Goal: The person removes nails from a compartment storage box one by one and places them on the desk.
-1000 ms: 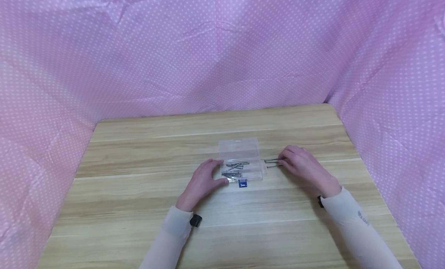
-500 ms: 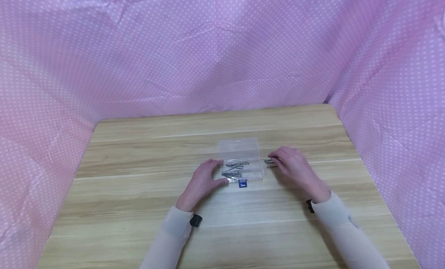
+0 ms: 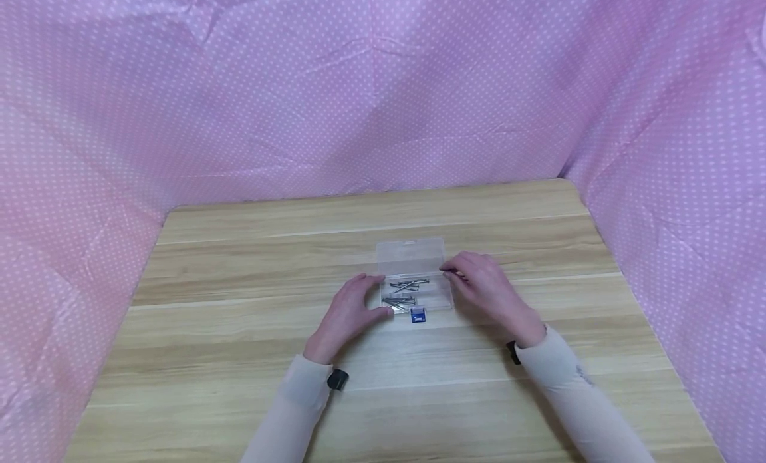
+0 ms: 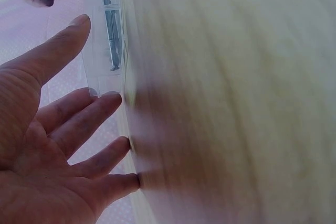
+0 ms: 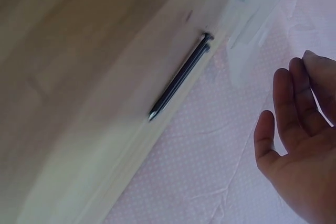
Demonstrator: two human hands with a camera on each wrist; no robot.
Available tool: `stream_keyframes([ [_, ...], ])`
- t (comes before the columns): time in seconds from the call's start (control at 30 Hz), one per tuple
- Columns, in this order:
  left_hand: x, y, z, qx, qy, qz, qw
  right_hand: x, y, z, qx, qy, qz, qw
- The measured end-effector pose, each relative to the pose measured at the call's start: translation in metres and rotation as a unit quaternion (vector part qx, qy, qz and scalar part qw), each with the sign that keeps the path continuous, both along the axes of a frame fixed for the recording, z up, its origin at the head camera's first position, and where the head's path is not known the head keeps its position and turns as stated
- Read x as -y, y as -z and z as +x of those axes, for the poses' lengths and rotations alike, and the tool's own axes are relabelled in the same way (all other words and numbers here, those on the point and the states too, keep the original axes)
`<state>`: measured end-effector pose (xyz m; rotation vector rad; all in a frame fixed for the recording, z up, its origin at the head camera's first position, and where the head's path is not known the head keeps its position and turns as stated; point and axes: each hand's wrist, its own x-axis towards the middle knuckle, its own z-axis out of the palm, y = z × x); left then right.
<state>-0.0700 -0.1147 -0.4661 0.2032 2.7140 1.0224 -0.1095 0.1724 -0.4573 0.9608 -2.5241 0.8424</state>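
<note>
A clear plastic box [image 3: 437,298] lies with its lid [image 3: 411,255] laid back on the table. Nails sit in two groups inside, at the back [image 3: 409,285] and at the front left. A blue latch [image 3: 417,315] hangs at the box's front. My left hand [image 3: 348,310] rests at the left end, thumb and fingers extended, fingertips touching box and table. My right hand [image 3: 486,287] is at the right edge, thumb and fingertips together on a small dark piece, apparently a nail, mostly hidden. Below it, in the right wrist view, two nails [image 5: 181,74] lie side by side.
The wood-grain table [image 3: 239,270] carries everything. Pink dotted cloth [image 3: 269,104] hangs behind it and along both sides. A black band [image 3: 338,380] is on the left wrist; another black piece [image 3: 513,352] shows at the right wrist.
My right hand has moved left, from over the loose nails on the table to the box's right edge. The left hand and the box have stayed in place.
</note>
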Motion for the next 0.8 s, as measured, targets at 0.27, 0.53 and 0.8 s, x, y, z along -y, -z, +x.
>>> stream_keyframes([
  [0.27, 0.000, 0.000, -0.001, -0.002, -0.001, -0.005, 1.0000, 0.018, -0.004, 0.001, 0.019, 0.002, 0.027, 0.999],
  [0.53, 0.000, 0.001, -0.002, 0.001, 0.000, -0.008, 1.0000, 0.033, -0.004, -0.001, 0.029, -0.011, 0.044, 0.999],
  [0.8, 0.001, 0.002, -0.002, -0.004, 0.006, -0.007, 1.0000, 0.047, 0.001, -0.006, 0.044, -0.035, 0.070, 0.996],
])
